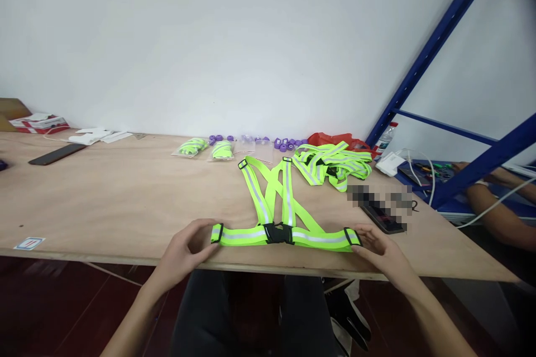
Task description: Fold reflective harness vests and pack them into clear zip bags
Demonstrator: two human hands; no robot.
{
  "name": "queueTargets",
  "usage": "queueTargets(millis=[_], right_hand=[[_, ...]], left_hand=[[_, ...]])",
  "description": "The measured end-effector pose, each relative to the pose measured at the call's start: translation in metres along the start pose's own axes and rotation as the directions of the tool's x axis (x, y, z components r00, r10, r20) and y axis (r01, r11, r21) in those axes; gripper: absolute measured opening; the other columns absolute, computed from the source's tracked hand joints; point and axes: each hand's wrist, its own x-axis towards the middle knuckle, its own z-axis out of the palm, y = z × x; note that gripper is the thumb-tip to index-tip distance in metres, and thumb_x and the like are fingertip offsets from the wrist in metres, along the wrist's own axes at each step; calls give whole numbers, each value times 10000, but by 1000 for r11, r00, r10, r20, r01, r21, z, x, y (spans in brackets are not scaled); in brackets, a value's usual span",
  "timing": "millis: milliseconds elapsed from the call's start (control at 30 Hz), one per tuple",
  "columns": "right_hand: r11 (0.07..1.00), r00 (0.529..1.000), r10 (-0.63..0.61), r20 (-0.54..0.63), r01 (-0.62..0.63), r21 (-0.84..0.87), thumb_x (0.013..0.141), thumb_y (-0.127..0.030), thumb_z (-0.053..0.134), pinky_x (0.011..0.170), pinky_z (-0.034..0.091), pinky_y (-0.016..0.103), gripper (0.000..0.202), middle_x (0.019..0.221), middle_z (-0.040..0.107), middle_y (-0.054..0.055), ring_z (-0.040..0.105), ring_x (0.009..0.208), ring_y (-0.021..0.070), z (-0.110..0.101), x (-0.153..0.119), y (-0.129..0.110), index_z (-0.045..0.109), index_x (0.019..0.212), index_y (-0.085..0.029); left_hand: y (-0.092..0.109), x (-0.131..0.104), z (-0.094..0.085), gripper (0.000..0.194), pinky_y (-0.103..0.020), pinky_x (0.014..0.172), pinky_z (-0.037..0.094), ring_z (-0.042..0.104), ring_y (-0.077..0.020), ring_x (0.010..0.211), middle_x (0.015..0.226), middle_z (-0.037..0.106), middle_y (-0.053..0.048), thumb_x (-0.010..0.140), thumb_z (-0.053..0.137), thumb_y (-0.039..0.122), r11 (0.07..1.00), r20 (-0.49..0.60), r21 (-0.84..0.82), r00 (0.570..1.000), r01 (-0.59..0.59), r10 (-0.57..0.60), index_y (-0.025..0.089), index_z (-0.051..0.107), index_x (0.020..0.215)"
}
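A yellow-green reflective vest (247,236) made of straps lies spread near the front edge of the wooden table. Its black buckle (278,232) is fastened at the middle of the waist belt, and two shoulder straps run back from there, crossing behind. My left hand (184,251) is closed, thumb and fingers pinching the belt's left end beside a black slider. At the opposite end, my right hand (384,254) pinches the belt next to the other slider. The belt is stretched fairly straight between both hands.
Behind the vest lie a heap of reflective straps (335,164), two bagged vests (221,150), flat clear bags (263,150) and several purple rolls (285,145). A phone (383,215) rests at right. Beyond the blue metal frame (431,56), another person's arm (498,212) shows.
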Motion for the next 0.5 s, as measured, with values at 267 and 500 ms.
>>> queueTargets(millis=[267, 500], right_hand=[[977, 993, -101, -67, 111, 181, 703, -560, 808, 801, 600, 387, 437, 940, 732, 102, 699, 928, 268, 18, 5, -1, 669, 968, -241], [967, 990, -65, -122, 93, 236, 667, -576, 821, 835, 587, 401, 492, 1028, 735, 105, 686, 1009, 301, 22, 6, -1, 684, 1014, -255]], left_hand=[[-4, 19, 23, 469, -377, 920, 569, 665, -261, 1066, 1108, 697, -112, 729, 831, 377, 831, -108, -556, 991, 9, -83, 161, 644, 1100], [-2, 22, 15, 509, -434, 977, 559, 687, -275, 1050, 1134, 726, -109, 681, 856, 415, 834, -95, -546, 983, 82, -159, 164, 692, 1093]])
